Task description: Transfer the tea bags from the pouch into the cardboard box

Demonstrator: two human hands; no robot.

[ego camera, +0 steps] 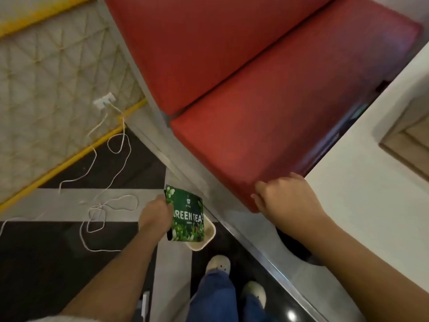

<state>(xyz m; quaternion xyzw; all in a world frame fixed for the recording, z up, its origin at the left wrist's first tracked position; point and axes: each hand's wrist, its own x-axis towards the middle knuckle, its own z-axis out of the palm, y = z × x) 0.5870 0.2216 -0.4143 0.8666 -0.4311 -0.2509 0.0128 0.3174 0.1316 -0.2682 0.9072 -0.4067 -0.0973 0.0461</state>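
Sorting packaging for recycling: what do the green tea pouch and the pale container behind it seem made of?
Green tea pouch: probably printed plastic or foil laminate, faintly glossy, thin and flat; which of the two is unclear. Pale container: apparently matte cardboard or moulded pulp, plain beige with rounded corners and a raised rim.

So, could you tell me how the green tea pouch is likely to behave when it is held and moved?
The green tea pouch probably weighs little: the left hand holds it upright by one edge. It looks fairly stiff, since its face is flat with no sag. Its smooth printed surface may be slightly slippery.
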